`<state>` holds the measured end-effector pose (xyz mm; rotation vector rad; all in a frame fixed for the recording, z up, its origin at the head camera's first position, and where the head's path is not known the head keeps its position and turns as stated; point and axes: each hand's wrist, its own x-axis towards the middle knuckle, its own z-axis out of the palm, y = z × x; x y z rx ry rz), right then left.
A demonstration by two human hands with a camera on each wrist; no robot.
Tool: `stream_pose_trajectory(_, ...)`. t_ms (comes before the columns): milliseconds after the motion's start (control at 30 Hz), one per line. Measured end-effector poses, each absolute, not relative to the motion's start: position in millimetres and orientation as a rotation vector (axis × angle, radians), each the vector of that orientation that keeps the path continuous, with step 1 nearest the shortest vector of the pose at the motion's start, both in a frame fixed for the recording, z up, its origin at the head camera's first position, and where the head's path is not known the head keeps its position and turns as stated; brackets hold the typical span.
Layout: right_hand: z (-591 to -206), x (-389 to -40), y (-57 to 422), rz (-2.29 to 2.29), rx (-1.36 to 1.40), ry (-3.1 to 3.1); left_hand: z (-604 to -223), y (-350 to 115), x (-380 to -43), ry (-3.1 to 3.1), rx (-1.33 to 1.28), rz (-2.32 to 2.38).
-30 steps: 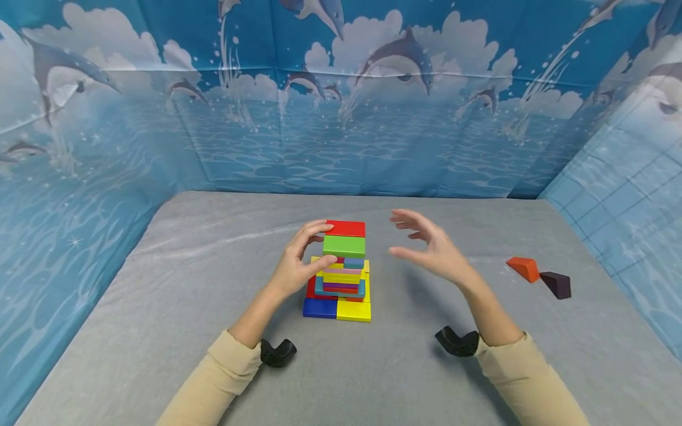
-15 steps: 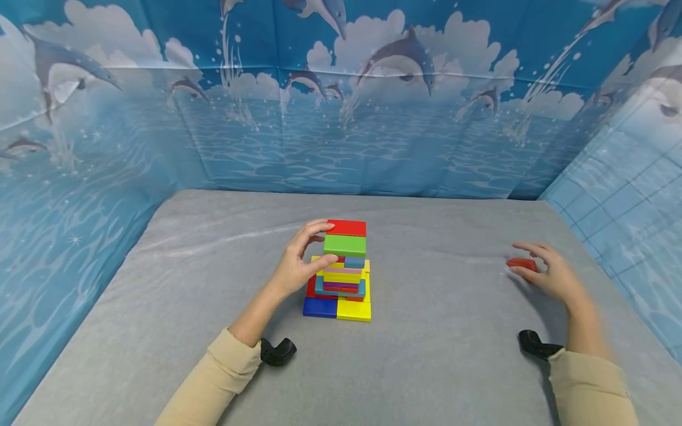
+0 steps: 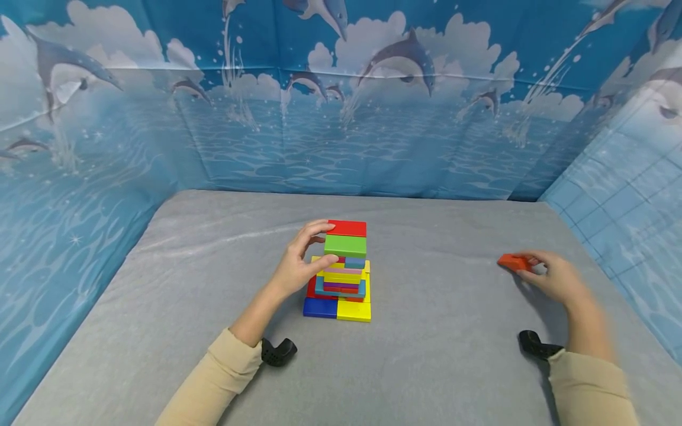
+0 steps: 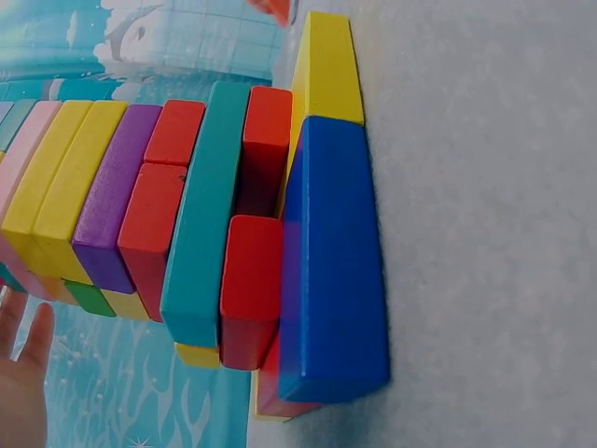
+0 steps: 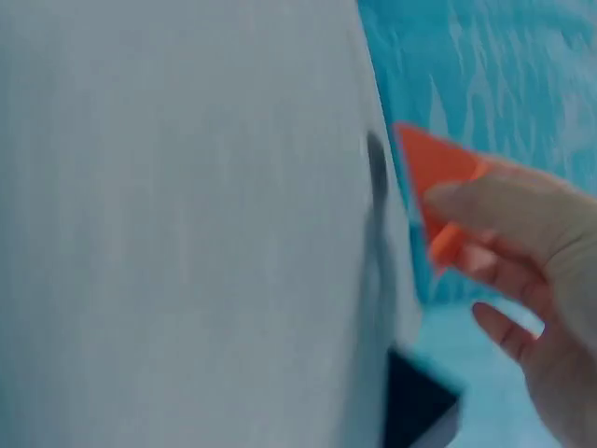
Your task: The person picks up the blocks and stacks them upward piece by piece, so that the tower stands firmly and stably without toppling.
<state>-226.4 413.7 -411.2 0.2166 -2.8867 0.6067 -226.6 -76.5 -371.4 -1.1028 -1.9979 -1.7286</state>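
A tower of colourful wooden blocks rises from a flat base of blue and yellow pieces on the grey cloth. A green block and a red block form its top in the head view. My left hand is at the tower's left side, its fingers extended by the upper layers, the index finger at the red block and the thumb lower down. Far to the right, my right hand pinches an orange wedge-shaped block between thumb and fingers. The wedge is off the cloth in the right wrist view.
A dark block lies on the cloth below the right hand; in the head view that hand hides it. Dolphin-printed curtains border the table's back and sides. Black wrist-worn devices stick out from both sleeves.
My right hand has moved from beside the tower to the far right and taken hold of the orange wedge, which has come up and slightly left. The left hand and tower stay put.
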Motion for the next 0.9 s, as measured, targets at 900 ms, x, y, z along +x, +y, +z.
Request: stream_pose_trajectory(900, -300.3, -249.7, 148.4, 1.064, 1.192, -2.459, -371.5, -75.1, -228.0, -2.026, -1.103, -1.735)
